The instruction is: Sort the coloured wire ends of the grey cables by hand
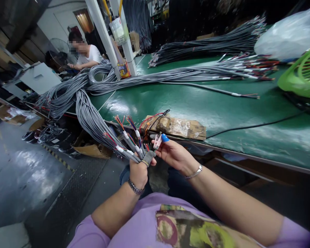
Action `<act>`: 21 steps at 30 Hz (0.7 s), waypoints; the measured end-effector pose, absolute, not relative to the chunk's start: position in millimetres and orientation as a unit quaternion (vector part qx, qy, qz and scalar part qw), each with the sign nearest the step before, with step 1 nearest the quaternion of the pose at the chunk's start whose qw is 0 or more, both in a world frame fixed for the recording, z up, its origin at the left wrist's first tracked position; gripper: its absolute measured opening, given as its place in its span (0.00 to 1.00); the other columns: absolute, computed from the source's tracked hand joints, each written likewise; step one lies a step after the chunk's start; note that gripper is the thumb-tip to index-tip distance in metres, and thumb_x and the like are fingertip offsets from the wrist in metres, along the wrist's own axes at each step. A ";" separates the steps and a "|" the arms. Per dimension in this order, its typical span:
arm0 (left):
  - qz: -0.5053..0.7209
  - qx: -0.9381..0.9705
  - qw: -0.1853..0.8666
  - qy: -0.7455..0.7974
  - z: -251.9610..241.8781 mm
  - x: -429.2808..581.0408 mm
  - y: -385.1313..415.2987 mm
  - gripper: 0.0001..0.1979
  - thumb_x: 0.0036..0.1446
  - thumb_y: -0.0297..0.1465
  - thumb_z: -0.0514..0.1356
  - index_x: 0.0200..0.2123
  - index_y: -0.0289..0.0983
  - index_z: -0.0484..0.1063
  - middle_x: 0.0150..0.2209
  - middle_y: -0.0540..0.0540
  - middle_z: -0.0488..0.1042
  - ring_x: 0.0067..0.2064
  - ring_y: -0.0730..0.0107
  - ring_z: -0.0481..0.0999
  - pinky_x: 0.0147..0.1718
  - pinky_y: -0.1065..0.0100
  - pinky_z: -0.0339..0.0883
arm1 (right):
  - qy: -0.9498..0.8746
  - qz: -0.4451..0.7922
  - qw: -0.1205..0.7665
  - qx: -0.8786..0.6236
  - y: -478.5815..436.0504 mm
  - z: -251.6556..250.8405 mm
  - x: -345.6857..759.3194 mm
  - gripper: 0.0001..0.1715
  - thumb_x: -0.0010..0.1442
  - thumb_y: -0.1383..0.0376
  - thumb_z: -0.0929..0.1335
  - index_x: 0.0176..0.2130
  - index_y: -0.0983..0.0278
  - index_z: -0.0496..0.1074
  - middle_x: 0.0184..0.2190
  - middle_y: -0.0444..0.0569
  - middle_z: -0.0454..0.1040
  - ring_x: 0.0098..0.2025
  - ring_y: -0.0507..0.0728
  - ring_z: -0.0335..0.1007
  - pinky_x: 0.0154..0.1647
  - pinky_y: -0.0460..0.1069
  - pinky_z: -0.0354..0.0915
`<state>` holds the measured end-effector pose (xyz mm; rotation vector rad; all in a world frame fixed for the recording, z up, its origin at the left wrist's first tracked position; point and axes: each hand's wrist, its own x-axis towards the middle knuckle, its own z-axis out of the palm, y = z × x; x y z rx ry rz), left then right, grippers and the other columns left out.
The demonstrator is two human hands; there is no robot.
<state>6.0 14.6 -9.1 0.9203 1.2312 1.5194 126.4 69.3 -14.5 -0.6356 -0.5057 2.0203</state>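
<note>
My left hand [141, 166] is closed round several grey cables [126, 148], whose stripped ends fan out in thin coloured wires. A grey covering wraps its thumb. Close beside it, my right hand [174, 153] pinches a small pale pink clip-like tool [157, 141] between thumb and fingers; a blue covering sits on one fingertip. Just beyond the hands, a wooden block [188, 128] lies at the bench edge with red and black leads at its left end. The tool's tip is too small to make out clearly.
Long grey cable bundles [144, 78] run across the green bench [150, 100]. Darker cables [196, 48] lie behind. A green plastic fan-like object [302, 74] and a white plastic bag [289, 34] stand right. A white post [129, 51] rises from the bench. Another person [89, 55] sits far left.
</note>
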 end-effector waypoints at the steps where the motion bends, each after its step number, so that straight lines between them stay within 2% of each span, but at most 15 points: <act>1: 0.618 0.376 0.470 0.506 -10.2 6.2 14.9 0.13 0.45 0.37 0.66 0.20 0.35 0.70 0.17 0.51 0.70 0.20 0.75 0.69 0.22 0.71 0.65 | -0.208 0.820 0.467 -0.259 69.3 -14.8 125.8 0.13 0.53 0.56 0.72 0.34 0.63 0.76 0.30 0.46 0.76 0.31 0.50 0.70 0.33 0.45 0.66; 11: 0.640 0.357 0.456 0.506 -7.0 2.9 14.0 0.13 0.46 0.35 0.66 0.19 0.34 0.69 0.17 0.51 0.70 0.19 0.76 0.68 0.21 0.72 0.64 | -0.188 0.815 0.479 -0.267 68.3 -15.1 124.1 0.11 0.51 0.58 0.73 0.31 0.63 0.75 0.33 0.46 0.78 0.33 0.50 0.70 0.34 0.45 0.66; 21: 0.612 0.370 0.470 0.517 -13.3 4.4 15.6 0.13 0.45 0.37 0.66 0.21 0.34 0.70 0.17 0.51 0.71 0.19 0.75 0.69 0.20 0.72 0.65 | -0.210 0.805 0.489 -0.262 68.8 -19.5 121.6 0.13 0.52 0.55 0.72 0.32 0.62 0.75 0.33 0.46 0.77 0.33 0.50 0.70 0.35 0.46 0.66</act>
